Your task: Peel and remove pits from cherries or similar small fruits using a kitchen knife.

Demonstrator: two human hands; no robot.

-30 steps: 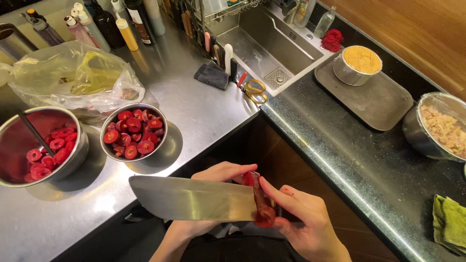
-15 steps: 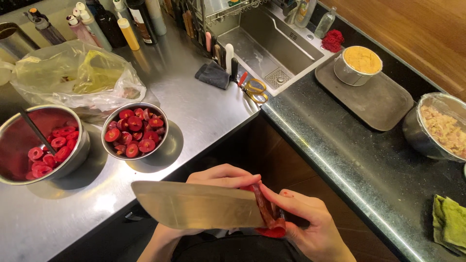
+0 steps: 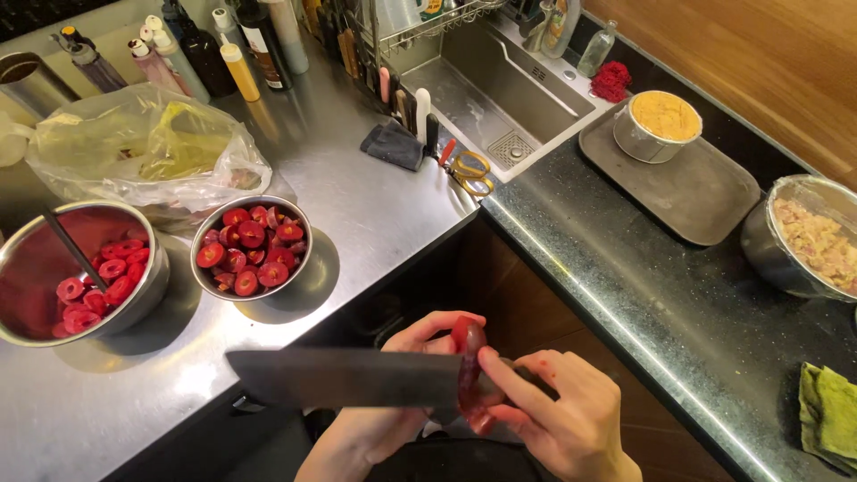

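Hands work off the counter, over the dark gap in front of the body, so juice and scraps fall clear of the steel top. The left hand [image 3: 420, 357] wraps closed around a small dark-red fruit [image 3: 468, 357], thumb and fingers pinching it upright so its side faces the blade. The right hand [image 3: 558, 415] is closed on the handle of a broad knife [image 3: 348, 378], index finger pressed along the fruit to steady the cut; the blade lies flat and points left, its edge meeting the fruit. Both hands are stained red.

Just far of the hands, on the steel counter [image 3: 375, 192], a small metal bowl [image 3: 253, 248] holds whole-looking red pieces, within easy reach. Left of it a larger bowl [image 3: 80, 272] holds ring-shaped cut pieces and a dark utensil leaning inside. A clear plastic bag [image 3: 147, 152] lies behind both. Far right sit a sink [image 3: 486, 85], a grey tray [image 3: 687, 192] with a pot, and a covered bowl [image 3: 803, 236].
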